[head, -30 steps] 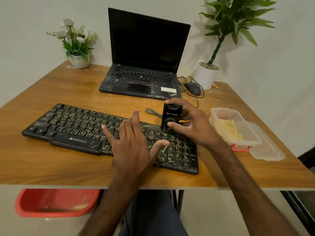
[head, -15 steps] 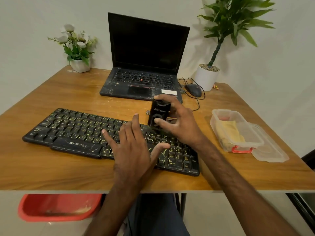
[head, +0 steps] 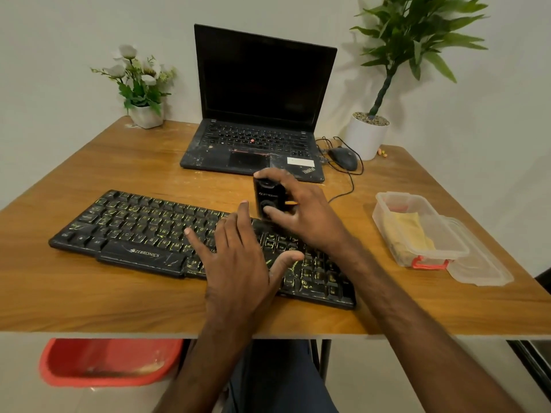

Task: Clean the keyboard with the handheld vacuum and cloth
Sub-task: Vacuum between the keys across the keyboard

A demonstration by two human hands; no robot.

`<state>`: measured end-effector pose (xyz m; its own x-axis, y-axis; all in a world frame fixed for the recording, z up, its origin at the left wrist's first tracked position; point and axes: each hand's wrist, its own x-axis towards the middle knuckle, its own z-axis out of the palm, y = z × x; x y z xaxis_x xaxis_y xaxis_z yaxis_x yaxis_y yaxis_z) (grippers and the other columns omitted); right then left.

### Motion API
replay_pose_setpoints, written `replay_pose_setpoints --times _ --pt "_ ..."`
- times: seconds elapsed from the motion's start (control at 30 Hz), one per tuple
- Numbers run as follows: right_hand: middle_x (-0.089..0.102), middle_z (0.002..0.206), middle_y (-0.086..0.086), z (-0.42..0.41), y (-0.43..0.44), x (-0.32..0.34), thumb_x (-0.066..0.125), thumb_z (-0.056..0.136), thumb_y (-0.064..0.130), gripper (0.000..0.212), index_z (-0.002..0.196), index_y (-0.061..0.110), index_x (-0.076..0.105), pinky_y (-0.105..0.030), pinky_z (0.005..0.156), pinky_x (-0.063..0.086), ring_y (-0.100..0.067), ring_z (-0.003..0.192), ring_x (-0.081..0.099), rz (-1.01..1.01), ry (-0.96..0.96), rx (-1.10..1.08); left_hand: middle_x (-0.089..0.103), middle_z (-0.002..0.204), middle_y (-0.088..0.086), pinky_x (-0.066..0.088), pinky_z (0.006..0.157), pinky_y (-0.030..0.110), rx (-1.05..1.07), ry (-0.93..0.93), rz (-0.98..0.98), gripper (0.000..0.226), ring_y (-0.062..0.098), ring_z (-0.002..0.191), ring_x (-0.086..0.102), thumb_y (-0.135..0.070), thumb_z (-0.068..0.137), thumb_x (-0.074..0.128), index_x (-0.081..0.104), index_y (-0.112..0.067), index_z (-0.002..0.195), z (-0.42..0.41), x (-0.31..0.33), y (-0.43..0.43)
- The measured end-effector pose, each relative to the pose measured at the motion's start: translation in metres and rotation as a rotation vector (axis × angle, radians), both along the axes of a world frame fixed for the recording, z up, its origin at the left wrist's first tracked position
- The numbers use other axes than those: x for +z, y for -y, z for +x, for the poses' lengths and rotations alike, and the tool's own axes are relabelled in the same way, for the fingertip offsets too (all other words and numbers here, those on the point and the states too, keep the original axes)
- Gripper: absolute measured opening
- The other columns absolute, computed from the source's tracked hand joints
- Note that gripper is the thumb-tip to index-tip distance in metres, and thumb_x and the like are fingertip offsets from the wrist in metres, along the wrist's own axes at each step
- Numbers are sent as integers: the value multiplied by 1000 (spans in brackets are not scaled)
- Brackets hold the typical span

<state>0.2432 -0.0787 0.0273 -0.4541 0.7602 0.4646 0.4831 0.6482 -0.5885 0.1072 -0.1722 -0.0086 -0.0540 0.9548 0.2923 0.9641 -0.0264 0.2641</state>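
A black dusty keyboard (head: 137, 228) lies across the wooden table (head: 89, 293). My left hand (head: 238, 257) rests flat on its middle keys, fingers spread and straight. My right hand (head: 301, 213) grips a small black handheld vacuum (head: 268, 198), held upright with its lower end on the keys near the keyboard's back edge, right of centre. A yellow cloth (head: 408, 231) lies inside an open clear plastic box (head: 396, 201) at the right of the table.
An open black laptop (head: 256, 138) stands behind the keyboard, with a wired mouse (head: 344, 158) to its right. A white flower pot (head: 146, 116) sits back left, a potted plant (head: 368, 135) back right. The box lid (head: 480, 269) lies beside the box. A red basin (head: 110, 362) sits on the floor.
My right hand has moved the vacuum leftward along the keyboard's back rows. My left hand has stayed pressed on the keys.
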Motion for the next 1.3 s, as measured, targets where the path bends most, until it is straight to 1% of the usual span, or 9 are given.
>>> replay_pose_setpoints --times 0.1,0.23,0.4,0.53,0.73,0.93,1.03,1.17,1.3 --pt "58 130 0 5 -1 3 73 88 14 61 139 34 47 -28 81 61 -13 110 63 -30 -64 -52 58 130 24 22 104 80 0 6 1 111 38 121 58 -83 90 -1 33 4 150 1 0 0" --pt "55 126 12 0 9 -1 73 88 10 58 138 29 49 -22 76 59 -9 109 63 -90 -113 61 57 132 23 23 105 80 4 5 11 110 38 123 57 -83 90 0 34 3 149 2 -1 0" --pt "57 127 12 17 9 9 73 88 10 58 137 28 50 -23 78 59 -7 110 63 -150 -70 50 58 126 24 22 103 80 24 -24 -9 112 38 118 58 -83 89 -2 34 4 150 1 1 0" --pt "55 127 20 51 12 14 77 84 10 58 134 27 52 -33 80 61 -8 108 64 -185 -69 8 58 127 23 23 105 79 38 -25 -1 113 37 118 58 -84 88 -3 32 3 151 1 0 1" --pt "58 125 6 18 12 8 81 78 5 60 128 25 55 -33 77 61 -15 104 67 -207 -225 22 57 132 22 22 106 79 23 -31 -3 112 36 122 57 -84 88 -3 31 2 151 1 0 2" --pt "56 131 2 -6 -2 12 81 77 8 70 133 33 47 -34 78 62 -15 108 65 -276 -197 4 57 132 22 24 106 79 18 -10 2 112 36 123 57 -85 88 -1 32 1 150 1 1 2" --pt "62 126 4 6 -1 4 78 84 19 59 135 25 49 -31 82 60 -11 109 64 -393 -180 -92 58 130 22 25 105 79 23 -13 11 110 36 121 58 -84 89 1 33 2 150 1 1 1" --pt "67 121 -6 11 2 -4 70 90 9 44 131 15 52 -25 82 57 -13 104 69 -610 -389 -72 57 133 21 23 106 80 16 -14 26 107 35 124 57 -84 89 3 30 0 150 2 0 1" --pt "70 115 -11 9 -4 -4 78 83 10 49 126 18 54 -44 85 60 -24 102 71 -583 -480 -154 58 131 20 25 105 79 18 -17 31 106 35 122 58 -83 90 2 30 0 150 1 -1 2"
